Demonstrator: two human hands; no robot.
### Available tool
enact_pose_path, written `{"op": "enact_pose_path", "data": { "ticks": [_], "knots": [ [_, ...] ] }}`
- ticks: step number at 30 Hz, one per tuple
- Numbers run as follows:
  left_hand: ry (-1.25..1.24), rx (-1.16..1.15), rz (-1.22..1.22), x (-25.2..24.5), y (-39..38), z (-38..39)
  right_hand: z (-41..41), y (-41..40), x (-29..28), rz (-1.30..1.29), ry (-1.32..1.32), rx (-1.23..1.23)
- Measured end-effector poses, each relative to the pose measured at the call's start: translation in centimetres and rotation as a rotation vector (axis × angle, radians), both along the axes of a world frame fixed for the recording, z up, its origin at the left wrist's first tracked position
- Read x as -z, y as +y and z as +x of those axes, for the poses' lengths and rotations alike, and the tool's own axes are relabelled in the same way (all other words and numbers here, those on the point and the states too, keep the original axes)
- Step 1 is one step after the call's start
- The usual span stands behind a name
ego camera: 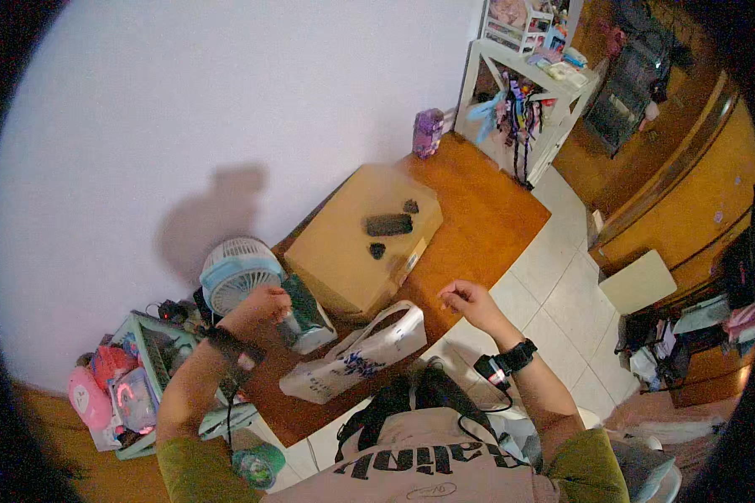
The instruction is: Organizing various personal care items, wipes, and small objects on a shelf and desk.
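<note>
In front of me stands a brown cardboard box (346, 245) with three black patches on top, on a wooden table (491, 195). My left hand (270, 305) is curled before a white and blue desk fan (242, 270), with no object visible in it. Beside that hand stands a dark green and white box (308, 314). My right hand (469, 303) hovers over the table's near right edge, fingers loosely bent and nothing seen between them. Between my hands, near the front edge, lies a white bag (358, 364) with a looped handle and blue print.
A mint-coloured rack (148, 352) with toys and packets stands at left. A purple package (428, 132) is at the table's far end, beside a white shelf (509, 56) hung with straps. To the right are a tiled floor (547, 276) and a wooden cabinet (686, 182).
</note>
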State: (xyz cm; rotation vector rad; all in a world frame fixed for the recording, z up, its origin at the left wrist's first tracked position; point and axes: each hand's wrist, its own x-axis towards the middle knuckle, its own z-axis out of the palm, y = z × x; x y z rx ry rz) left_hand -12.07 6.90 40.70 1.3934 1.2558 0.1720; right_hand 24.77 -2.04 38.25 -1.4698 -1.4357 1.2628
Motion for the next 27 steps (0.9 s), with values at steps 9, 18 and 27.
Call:
{"op": "enact_pose_path", "data": {
  "ticks": [9,18,27],
  "knots": [
    [-0.39,0.082,0.41,-9.7,2.0,9.8,0.2,5.1,-2.2,0.094,0.162,-0.103],
    [-0.889,0.135,-0.235,-7.0,4.8,28.7,9.8,6.5,-4.7,0.099,0.578,-0.057],
    [-0.778,0.297,-0.265,-7.1,5.9,49.9,28.6,5.0,-5.0,0.193,0.442,0.172]
  ]
}}
